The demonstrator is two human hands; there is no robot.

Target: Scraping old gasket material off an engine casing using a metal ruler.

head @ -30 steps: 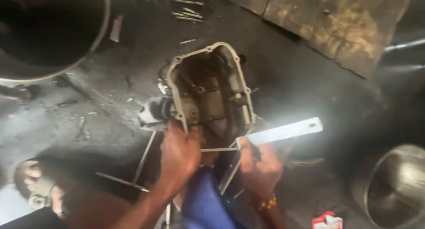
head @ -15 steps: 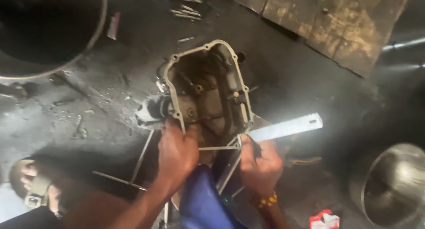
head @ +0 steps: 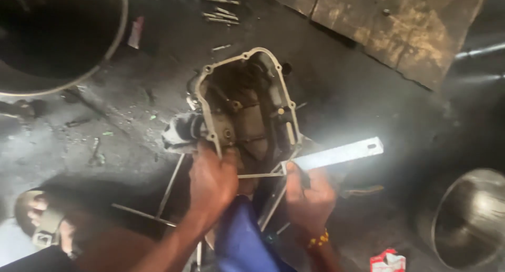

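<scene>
A small red and white carton [head: 388, 261] lies on the dark floor at the bottom edge, right of the person's arms and just left of a metal bowl [head: 471, 219]. Its print is too blurred to tell.

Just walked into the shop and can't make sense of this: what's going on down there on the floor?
A person crouches over an open metal engine casing lying on the dirty floor. Their left hand grips its near edge, while the right hand holds a flat metal bar against the casing's lower corner. Loose bolts lie beyond it.
</scene>
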